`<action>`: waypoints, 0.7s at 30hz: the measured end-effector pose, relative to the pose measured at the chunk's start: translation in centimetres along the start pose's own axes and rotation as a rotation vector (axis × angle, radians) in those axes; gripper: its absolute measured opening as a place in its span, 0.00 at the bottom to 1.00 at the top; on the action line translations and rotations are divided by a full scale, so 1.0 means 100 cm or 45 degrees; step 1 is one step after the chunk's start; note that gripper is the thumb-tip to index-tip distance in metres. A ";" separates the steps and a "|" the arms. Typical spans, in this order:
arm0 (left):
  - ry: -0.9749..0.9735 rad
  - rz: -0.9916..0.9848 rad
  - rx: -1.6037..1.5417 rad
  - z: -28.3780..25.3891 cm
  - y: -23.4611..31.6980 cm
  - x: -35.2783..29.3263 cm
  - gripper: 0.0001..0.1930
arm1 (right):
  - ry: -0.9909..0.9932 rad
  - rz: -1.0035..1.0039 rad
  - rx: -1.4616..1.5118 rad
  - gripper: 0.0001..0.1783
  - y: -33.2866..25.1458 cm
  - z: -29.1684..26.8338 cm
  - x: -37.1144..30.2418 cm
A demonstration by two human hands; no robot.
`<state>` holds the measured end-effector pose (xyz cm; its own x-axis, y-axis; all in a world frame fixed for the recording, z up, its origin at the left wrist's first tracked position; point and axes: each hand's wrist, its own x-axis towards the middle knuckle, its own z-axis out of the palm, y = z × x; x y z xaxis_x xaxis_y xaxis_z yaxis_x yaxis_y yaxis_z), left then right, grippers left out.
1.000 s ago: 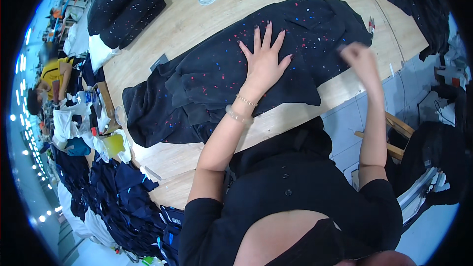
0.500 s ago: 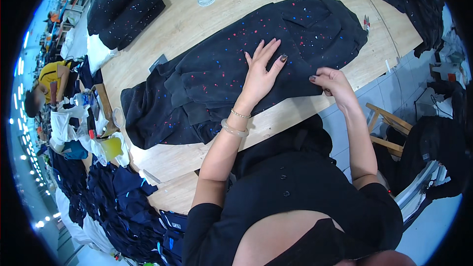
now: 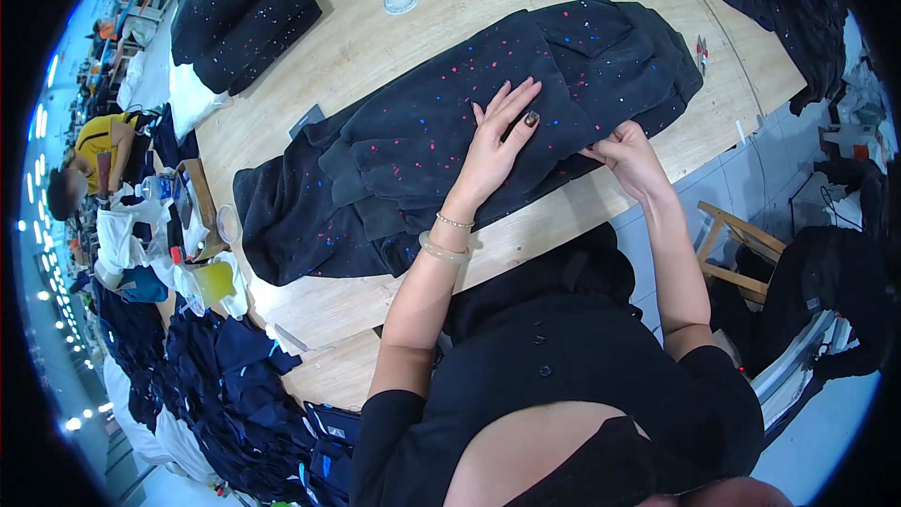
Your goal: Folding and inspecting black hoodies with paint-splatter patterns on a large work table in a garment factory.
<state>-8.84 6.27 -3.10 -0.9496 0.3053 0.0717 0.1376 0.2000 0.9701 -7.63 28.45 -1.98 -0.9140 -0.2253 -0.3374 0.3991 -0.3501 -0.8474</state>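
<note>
A black garment (image 3: 422, 131) speckled with red, blue and white lies folded and wrinkled across the wooden table (image 3: 357, 47). My left hand (image 3: 500, 139) rests flat on its middle, fingers stretched out and the thumb apart. At the garment's near edge, to the right, my right hand (image 3: 627, 158) is closed, its thumb and fingertips pinching the cloth. The fingertips are partly hidden there, so how much fabric they hold cannot be made out.
Another speckled black garment (image 3: 249, 14) lies at the far left. Small red-handled snips (image 3: 701, 54) sit beyond the garment's right end. A clear round disc (image 3: 401, 0) is at the back. Dark clothes (image 3: 235, 385) are heaped at lower left; a wooden stool (image 3: 741, 249) stands at right.
My right hand has moved slightly left onto the garment's near edge and its fingers have closed on the cloth. My left hand stays flat on the garment, almost unmoved.
</note>
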 end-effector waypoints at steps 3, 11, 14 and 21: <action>-0.050 0.019 0.087 0.000 0.003 -0.002 0.22 | -0.208 0.100 0.088 0.19 -0.004 -0.010 0.000; -0.193 0.292 1.265 0.030 0.010 -0.014 0.33 | 0.354 -0.023 -0.092 0.17 0.001 -0.018 0.010; -0.210 0.336 1.317 0.034 0.009 -0.014 0.31 | 0.627 -0.298 0.323 0.15 -0.022 -0.093 0.035; -0.162 0.291 1.192 0.033 0.008 -0.014 0.30 | 1.032 -0.470 -0.137 0.12 -0.074 -0.160 0.065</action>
<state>-6.44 9.02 -3.21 -0.8422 0.5160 0.1563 0.5355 0.7664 0.3548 -17.68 44.15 -4.45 -0.7700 0.6100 -0.1872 0.0979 -0.1769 -0.9793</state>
